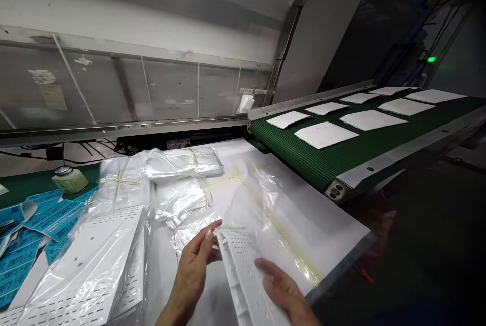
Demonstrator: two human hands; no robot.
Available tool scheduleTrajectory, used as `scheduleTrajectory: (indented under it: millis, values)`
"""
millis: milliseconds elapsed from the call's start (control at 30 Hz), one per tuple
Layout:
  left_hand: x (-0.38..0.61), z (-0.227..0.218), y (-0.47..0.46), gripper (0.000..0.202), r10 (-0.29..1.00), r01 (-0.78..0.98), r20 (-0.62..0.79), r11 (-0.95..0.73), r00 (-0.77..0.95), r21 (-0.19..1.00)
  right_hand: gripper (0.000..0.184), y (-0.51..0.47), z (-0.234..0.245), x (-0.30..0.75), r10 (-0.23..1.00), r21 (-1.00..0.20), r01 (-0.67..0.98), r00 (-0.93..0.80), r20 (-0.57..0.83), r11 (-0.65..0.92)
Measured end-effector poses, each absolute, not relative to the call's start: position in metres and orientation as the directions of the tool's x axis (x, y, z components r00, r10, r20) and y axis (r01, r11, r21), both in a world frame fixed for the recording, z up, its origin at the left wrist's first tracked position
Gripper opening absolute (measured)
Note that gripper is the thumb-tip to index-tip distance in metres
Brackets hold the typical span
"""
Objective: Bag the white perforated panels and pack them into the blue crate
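My left hand (195,262) pinches the near end of a clear plastic bag (243,204) against the top edge of a stack of white perforated plates (245,270). My right hand (283,293) lies on the stack's lower right side with its fingers curled over it, holding it tilted on the white table (334,235). The bag's open end spreads away from me over the table.
A bagged stack of perforated plates (94,270) lies at the left. Bundles of empty clear bags (178,164) sit behind. Blue labels (34,225) and a small bottle (68,178) are far left. A green conveyor (304,156) at right carries several white plates (324,134).
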State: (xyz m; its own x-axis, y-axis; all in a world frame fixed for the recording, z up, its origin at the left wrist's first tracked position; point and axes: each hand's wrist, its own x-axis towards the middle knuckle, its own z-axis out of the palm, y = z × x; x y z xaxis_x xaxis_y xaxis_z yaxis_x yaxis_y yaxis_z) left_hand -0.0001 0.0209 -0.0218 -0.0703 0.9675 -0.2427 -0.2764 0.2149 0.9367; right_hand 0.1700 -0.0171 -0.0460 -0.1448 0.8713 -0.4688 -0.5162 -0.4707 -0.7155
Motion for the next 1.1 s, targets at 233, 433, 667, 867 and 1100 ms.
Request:
scheduleTrajectory:
  millis: [233,433,667,867,1100]
  values:
    - [0.012,-0.036,0.004,0.045,0.968,-0.208,-0.156,0.114,-0.199,0.972,0.090,0.002,-0.023,0.152,0.943,-0.881,-0.395,0.092,-0.318,-0.259]
    - [-0.002,-0.039,0.007,0.053,0.990,-0.393,-0.070,0.016,-0.122,0.919,0.063,0.024,-0.046,0.150,0.992,-0.999,0.028,0.118,0.033,0.030]
    - [-0.004,-0.038,0.026,0.035,0.998,0.066,0.035,-0.032,-0.048,0.997,0.069,0.041,-0.039,0.178,0.983,-0.999,-0.036,-0.185,0.020,0.014]
    - [-0.016,-0.046,0.023,0.037,0.998,0.152,-0.004,-0.006,0.068,0.988,0.043,0.051,-0.048,0.180,0.984,-0.997,0.075,-0.177,-0.028,-0.015]
    - [-0.007,-0.033,0.037,0.042,0.990,0.000,0.082,-0.083,0.114,0.997,0.066,0.033,-0.081,0.188,0.984,-0.947,0.313,-0.133,-0.117,-0.070]
